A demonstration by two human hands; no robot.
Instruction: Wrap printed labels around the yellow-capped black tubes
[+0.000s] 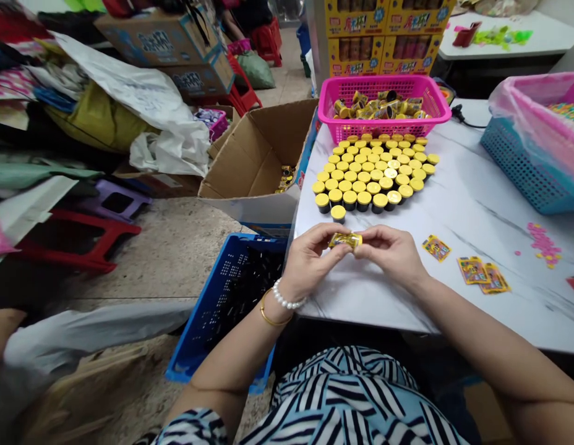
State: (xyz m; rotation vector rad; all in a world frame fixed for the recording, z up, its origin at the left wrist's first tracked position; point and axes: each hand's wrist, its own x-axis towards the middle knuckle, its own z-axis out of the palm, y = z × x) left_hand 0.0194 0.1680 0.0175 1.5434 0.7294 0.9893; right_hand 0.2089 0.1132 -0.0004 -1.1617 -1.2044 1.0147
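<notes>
Both hands are together over the table's near edge, pinching a small yellow printed wrapper (345, 239) from either side. My left hand (312, 254), with a pearl bracelet at the wrist, has its thumb and fingers closed on the wrapper's left part. My right hand (389, 250) grips the right end between thumb and fingertips. Whether anything is inside the wrapper, I cannot tell. Just beyond the fingers stands a single black tub with a yellow lid (338, 213). Behind it are rows of similar lidded tubs (361, 176). Flat printed wrappers (473, 271) lie to the right.
A pink basket (384, 131) of yellow-wrapped tubs stands behind the rows. An open cardboard box (245, 154) and a blue crate (226, 262) with black pieces are left of the table. At right sit a blue basket (528, 167) and pink bits (544, 245).
</notes>
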